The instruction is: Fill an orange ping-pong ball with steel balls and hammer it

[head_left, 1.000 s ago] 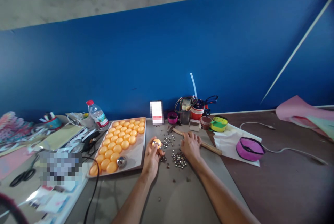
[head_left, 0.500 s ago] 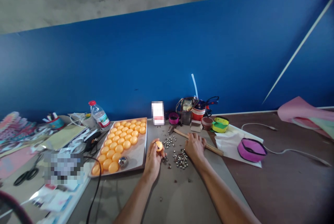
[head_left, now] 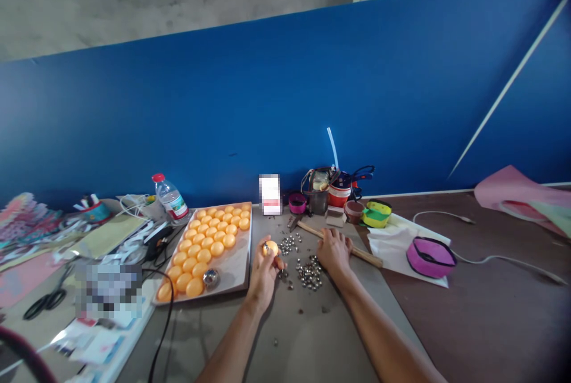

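Note:
My left hand (head_left: 262, 273) is closed around an orange ping-pong ball (head_left: 270, 247), the thumb lying across its near side. A small dark spot shows at the ball's upper left. My right hand (head_left: 334, 251) lies over the wooden handle of a hammer (head_left: 366, 257), fingers curled round it. The hammer's head rests on the table, pointing away to the left. Between my hands is a heap of small shiny metal bells (head_left: 309, 273), with more scattered behind it. Left of my left hand, a shallow tray (head_left: 234, 273) holds rows of orange balls and one silver ball (head_left: 211, 278).
Behind stand a phone with a blurred screen (head_left: 270, 194), a purple band (head_left: 297, 203) and cups with cables. A magenta band (head_left: 430, 256) lies on white paper at right. Scissors (head_left: 47, 301), a bottle (head_left: 171, 198) and a black cable (head_left: 166, 323) are at left.
The ball has turned in my left hand, its dark spot shifting from the front to the upper left, and my thumb has moved onto it. My right hand and the hammer stay put.

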The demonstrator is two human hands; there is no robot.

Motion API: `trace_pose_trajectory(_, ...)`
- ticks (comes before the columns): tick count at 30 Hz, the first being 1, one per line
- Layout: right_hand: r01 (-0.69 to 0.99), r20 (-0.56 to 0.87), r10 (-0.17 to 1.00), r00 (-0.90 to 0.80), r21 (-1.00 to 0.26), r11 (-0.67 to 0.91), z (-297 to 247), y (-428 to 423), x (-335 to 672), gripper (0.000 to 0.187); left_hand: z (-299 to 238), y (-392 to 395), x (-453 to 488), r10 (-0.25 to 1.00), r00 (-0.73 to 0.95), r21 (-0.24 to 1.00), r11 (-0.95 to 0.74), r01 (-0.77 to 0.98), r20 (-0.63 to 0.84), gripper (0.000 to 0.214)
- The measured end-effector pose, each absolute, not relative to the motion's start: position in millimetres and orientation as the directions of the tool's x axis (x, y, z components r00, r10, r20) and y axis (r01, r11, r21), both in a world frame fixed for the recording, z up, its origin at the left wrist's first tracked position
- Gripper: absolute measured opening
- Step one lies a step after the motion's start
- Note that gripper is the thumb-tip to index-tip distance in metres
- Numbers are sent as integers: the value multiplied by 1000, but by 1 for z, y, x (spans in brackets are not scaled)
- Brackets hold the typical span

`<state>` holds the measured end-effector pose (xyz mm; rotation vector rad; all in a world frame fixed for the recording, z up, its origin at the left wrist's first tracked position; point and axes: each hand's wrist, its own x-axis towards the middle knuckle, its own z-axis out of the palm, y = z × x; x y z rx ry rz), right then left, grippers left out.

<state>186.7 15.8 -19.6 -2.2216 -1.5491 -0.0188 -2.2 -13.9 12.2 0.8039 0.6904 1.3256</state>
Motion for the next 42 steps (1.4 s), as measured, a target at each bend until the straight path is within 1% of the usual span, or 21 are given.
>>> trace_pose_trajectory(4,901,258,893,369,-334,-276,-20,16,188,30,5,-13,-1,996,68,948,-32,-317,56,45)
trace_pose_trajectory(6,904,259,894,365,-328,-274,-20,16,188,29,2,-13,-1,994,62,979,-81,-188,94,43)
trace_pose_trajectory(8,905,259,894,365,-324,-276,-20,16,188,29,1,-12,-1,989,71,988,-121,-99,128,42)
trace_pose_trajectory(15,913,271,895,355,-306,-270,-19,14,188,30,-1,-14,-3,973,113,978,-205,43,199,42)
trace_pose_trajectory(20,916,276,894,353,-298,-269,-18,13,186,29,-2,-14,-3,970,96,971,-232,66,225,38)
trace_pose_trajectory(23,911,254,899,358,-306,-276,-16,13,186,28,-2,-13,-2,972,78,974,-223,40,220,37)
trace_pose_trajectory(26,909,235,905,356,-313,-276,-15,13,186,28,-1,-13,-1,981,68,984,-178,-26,179,40)
trace_pose_trajectory(27,908,238,903,359,-314,-278,-14,13,186,28,0,-13,-1,985,59,985,-157,-67,161,41)
trace_pose_trajectory(29,903,252,892,374,-319,-288,-13,13,187,28,1,-12,-1,992,28,972,-118,-204,126,43)
trace_pose_trajectory(32,892,256,882,395,-339,-301,-13,13,188,28,4,-10,-3,999,24,912,-18,-409,31,44)
trace_pose_trajectory(34,886,253,881,400,-353,-301,-13,13,189,27,6,-9,-5,999,34,856,39,-516,-25,44)
trace_pose_trajectory(36,879,265,873,410,-372,-299,-13,13,190,27,8,-7,-6,997,59,795,75,-602,-50,44)
trace_pose_trajectory(39,860,305,846,437,-417,-294,-13,13,192,28,9,-6,-9,992,116,728,118,-675,-53,43)
trace_pose_trajectory(42,854,373,817,440,-456,-252,-14,15,194,29,9,-4,-11,987,146,696,155,-701,-74,43)
